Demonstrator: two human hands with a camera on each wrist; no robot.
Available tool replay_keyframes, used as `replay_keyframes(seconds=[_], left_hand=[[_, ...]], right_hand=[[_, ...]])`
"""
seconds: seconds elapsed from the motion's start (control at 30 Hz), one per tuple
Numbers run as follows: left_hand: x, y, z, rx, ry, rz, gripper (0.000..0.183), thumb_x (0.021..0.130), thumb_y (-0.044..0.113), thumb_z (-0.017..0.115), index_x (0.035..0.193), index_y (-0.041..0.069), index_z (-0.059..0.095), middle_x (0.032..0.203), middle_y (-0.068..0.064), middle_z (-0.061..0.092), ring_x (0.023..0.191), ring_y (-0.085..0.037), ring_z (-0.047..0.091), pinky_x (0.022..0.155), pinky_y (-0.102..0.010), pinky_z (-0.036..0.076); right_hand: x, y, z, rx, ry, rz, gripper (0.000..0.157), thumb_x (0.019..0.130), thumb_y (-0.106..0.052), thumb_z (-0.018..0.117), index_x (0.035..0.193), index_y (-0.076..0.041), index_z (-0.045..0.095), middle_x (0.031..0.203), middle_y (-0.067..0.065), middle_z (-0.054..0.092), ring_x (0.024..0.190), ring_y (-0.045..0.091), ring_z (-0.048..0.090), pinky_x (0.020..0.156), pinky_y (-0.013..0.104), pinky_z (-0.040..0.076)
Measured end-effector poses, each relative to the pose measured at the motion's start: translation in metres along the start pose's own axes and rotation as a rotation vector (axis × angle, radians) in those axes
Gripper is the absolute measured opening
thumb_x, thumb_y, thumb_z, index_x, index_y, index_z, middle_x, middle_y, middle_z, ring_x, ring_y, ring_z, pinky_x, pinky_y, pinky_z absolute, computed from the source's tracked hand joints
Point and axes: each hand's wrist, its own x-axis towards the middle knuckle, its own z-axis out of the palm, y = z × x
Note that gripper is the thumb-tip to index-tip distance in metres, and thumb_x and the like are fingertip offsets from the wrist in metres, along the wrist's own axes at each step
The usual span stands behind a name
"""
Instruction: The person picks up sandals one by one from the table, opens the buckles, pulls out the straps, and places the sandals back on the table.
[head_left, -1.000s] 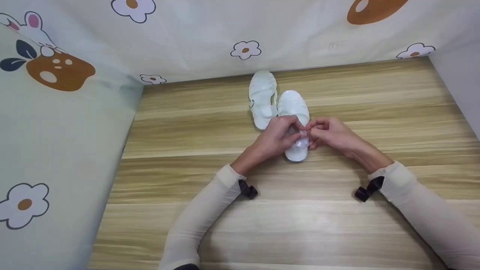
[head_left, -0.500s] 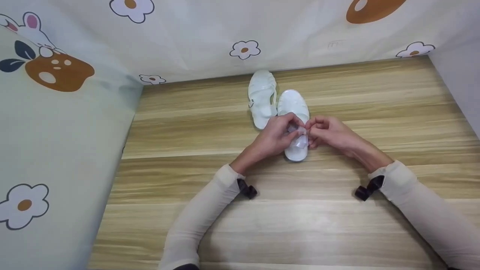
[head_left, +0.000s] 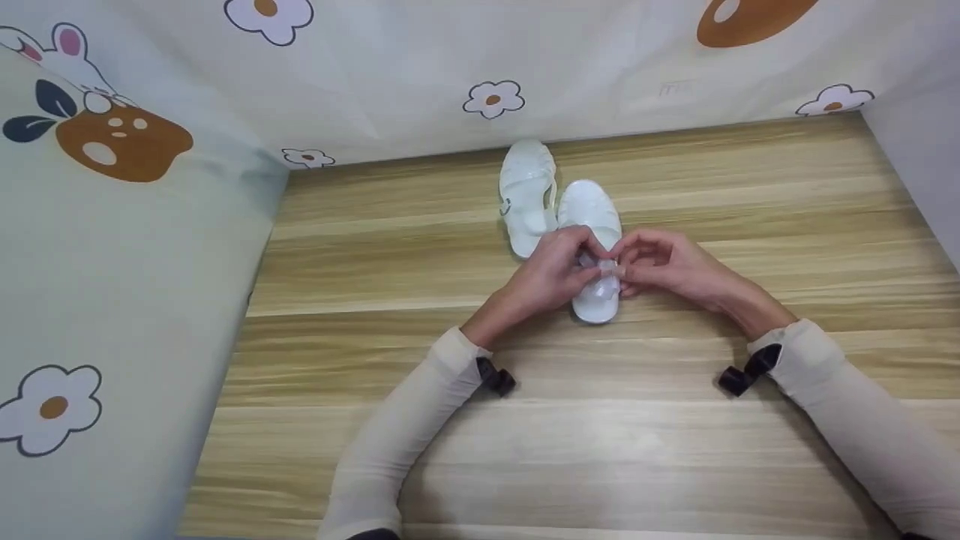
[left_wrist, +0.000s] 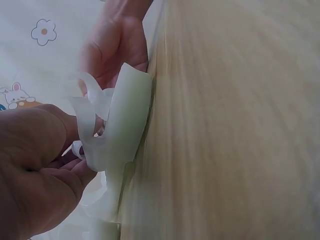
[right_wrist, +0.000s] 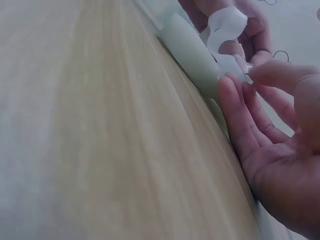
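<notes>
Both hands are at a white sandal (head_left: 596,309), sole down on the wooden floor. My left hand (head_left: 556,270) comes over its left side and pinches the ankle strap (right_wrist: 226,24) between thumb and fingers. From the other side, my right hand (head_left: 675,266) pinches the strap's end by a small metal buckle (right_wrist: 247,70). The two hands' fingertips meet above the heel. In the right wrist view, the strap stands in a loop above the sole. Fingers partly cover the buckle. A matching white sandal (head_left: 527,214) lies just left and farther back.
A pale wall covering (head_left: 397,90) with flowers and fruit rises behind the sandals. Another printed wall (head_left: 112,285) stands on the left, and a plain wall (head_left: 919,150) borders the right. Wood-grain floor (head_left: 585,450) extends toward the person.
My right hand and forearm have shifted slightly right, with the thumb and index finger spread into a rounder arch. The left hand stays nearly still, and both sandals keep their places.
</notes>
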Motion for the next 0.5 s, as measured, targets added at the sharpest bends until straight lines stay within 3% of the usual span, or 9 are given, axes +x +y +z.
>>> replay_keyframes(seconds=[0.17,0.33,0.5], left_hand=[[0.0018,0.0002,0.0009,0.0,-0.015,-0.022,0.014,0.096,0.008,0.082,0.107,0.006,0.074,0.113,-0.007,0.078,0.1,-0.011,0.066,0.085,-0.018,0.053],[0.0024,-0.0013,-0.0007,0.021,-0.029,0.006,0.016,0.099,0.018,0.081,0.107,0.007,0.073,0.112,-0.006,0.078,0.099,-0.011,0.065,0.086,-0.02,0.051],[0.0016,-0.0035,-0.0013,0.023,-0.044,0.022,0.017,0.099,0.016,0.081,0.11,0.008,0.071,0.11,-0.005,0.078,0.099,-0.012,0.066,0.085,-0.02,0.052]], right_hand=[[-0.0015,0.0004,-0.0009,0.003,-0.007,-0.002,0.032,0.1,-0.002,0.076,0.125,0.01,0.061,0.109,0.012,0.069,0.095,0.025,0.079,0.087,0.047,0.067],[-0.0002,-0.0004,0.0008,-0.02,0.001,-0.018,0.025,0.101,-0.001,0.073,0.119,0.01,0.059,0.109,0.013,0.068,0.093,0.025,0.078,0.084,0.047,0.067],[0.001,-0.0013,0.0015,-0.045,0.003,-0.021,0.024,0.102,-0.001,0.073,0.117,0.01,0.058,0.11,0.014,0.068,0.094,0.026,0.078,0.083,0.047,0.067]])
